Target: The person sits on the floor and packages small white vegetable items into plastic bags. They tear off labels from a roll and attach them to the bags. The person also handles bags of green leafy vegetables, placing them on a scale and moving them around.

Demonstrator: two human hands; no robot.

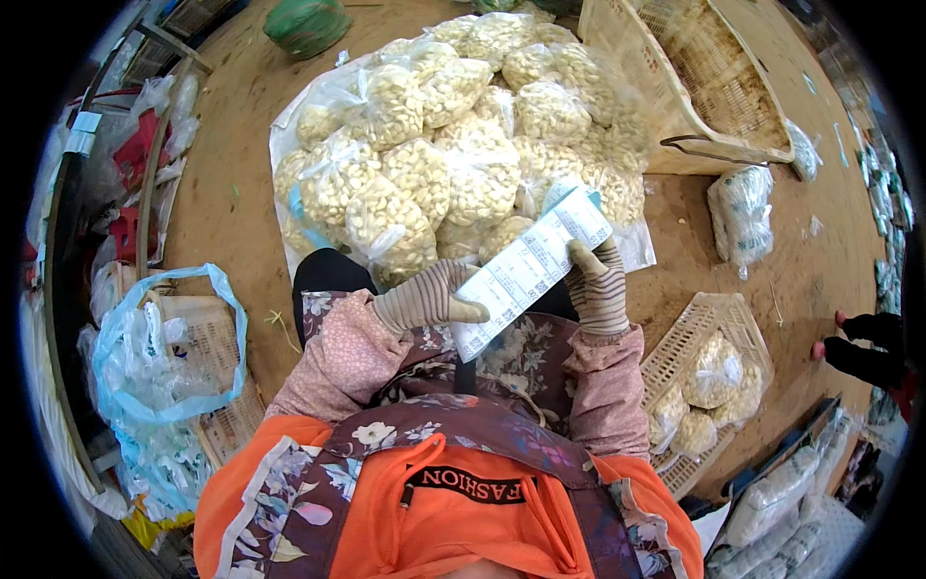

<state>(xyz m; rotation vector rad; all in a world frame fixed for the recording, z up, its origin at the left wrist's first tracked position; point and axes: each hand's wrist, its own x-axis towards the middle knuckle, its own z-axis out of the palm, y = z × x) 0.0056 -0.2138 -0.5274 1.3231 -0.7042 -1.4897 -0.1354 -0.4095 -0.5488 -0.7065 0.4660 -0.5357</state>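
Both my hands wear striped knit gloves and hold a long white printed paper strip [524,264] slantwise above my lap. My left hand [434,297] grips its lower left edge, thumb on top. At the upper right edge, my right hand [597,286] pinches it between thumb and fingers. Bluish paper shows behind the strip's top end. Just beyond lies a large heap of clear plastic bags of pale peeled cloves or kernels [477,174], many knotted, on a white sheet [636,246]. A light blue strap [307,217] lies against the heap's left side.
A big cream plastic crate [629,79] lies on its side at the upper right. Filled bags sit in a smaller crate [651,369] at right. A blue-rimmed bag [105,362] of clear plastic stands at left. Another person's legs [864,347] show at far right.
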